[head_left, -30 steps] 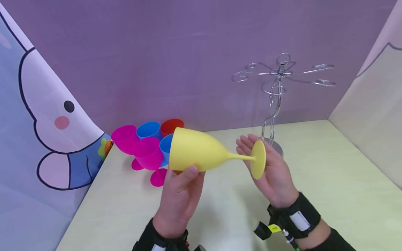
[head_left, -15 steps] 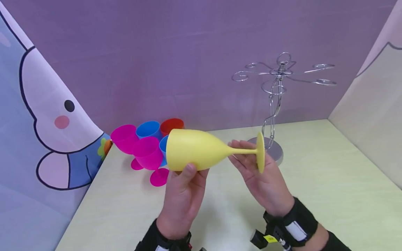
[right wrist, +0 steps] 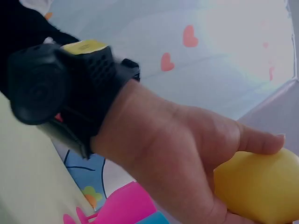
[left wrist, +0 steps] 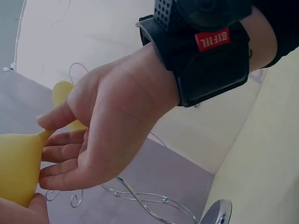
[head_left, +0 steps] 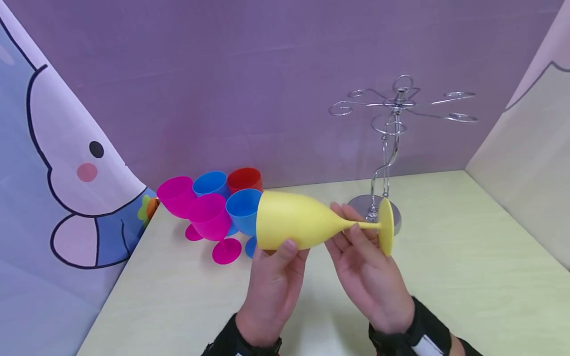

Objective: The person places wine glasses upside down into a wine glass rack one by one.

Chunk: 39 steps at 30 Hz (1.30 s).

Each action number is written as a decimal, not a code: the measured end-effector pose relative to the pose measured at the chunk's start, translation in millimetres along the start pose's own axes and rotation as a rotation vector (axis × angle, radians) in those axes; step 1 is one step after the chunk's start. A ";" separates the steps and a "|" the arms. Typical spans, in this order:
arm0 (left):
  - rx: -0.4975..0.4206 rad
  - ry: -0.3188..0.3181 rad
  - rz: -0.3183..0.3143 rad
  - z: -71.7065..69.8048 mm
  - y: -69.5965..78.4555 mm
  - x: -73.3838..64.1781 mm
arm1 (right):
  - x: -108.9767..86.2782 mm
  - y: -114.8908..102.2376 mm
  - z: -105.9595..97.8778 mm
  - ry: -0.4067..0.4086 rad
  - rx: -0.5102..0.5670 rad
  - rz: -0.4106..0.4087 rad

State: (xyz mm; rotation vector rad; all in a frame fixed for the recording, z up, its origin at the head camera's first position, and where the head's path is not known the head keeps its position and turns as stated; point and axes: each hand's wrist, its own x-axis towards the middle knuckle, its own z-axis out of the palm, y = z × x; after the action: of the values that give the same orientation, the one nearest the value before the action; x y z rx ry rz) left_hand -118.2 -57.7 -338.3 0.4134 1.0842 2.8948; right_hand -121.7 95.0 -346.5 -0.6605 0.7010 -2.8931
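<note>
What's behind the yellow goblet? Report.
Head view: a blue goblet, partly behind the yellow goblet; the stand base, partly behind its foot; fingers of the right hand, behind its stem. Anything behind its bowl is hidden.

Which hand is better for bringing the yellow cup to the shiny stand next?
Probably the right hand: it pinches the yellow cup by its stem, and in the head view it's nearer the wire stand. The left hand holds the bowl, farther away.
</note>
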 end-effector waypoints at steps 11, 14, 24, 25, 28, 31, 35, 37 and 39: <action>-0.020 -0.001 -0.012 2.6 -2.4 -2.0 | 0.3 -5.1 3.5 0.055 0.012 0.017; -0.028 -0.004 -0.008 3.8 -4.2 -1.7 | 0.9 -7.2 3.7 0.087 0.017 0.025; -0.028 -0.008 -0.005 5.9 -8.2 -1.8 | 4.8 -12.4 0.3 0.067 0.010 0.012; -0.023 -0.009 -0.005 5.7 -8.1 -1.9 | 5.2 -12.7 0.3 0.070 0.003 0.009; -0.015 -0.018 0.003 5.0 -7.6 -2.3 | 6.3 -14.1 0.7 0.071 0.011 0.005; -0.005 -0.018 0.008 5.0 -7.0 -2.5 | 7.1 -15.2 1.6 0.082 0.021 0.009; 0.004 -0.012 0.006 6.2 -7.3 -2.7 | 7.4 -16.1 2.4 0.090 0.015 0.001; 0.013 -0.010 -0.004 7.1 -7.7 -2.9 | 7.5 -16.7 2.3 0.098 -0.006 -0.013; 0.028 -0.006 -0.020 8.2 -8.2 -3.3 | 7.6 -18.2 2.2 0.101 -0.030 -0.028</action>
State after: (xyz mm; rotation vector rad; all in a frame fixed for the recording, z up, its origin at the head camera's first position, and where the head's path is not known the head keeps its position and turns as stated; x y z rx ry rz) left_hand -113.4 -46.7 -338.4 0.4098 1.1221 2.8618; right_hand -127.4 108.8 -333.5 -0.5350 0.7539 -2.9649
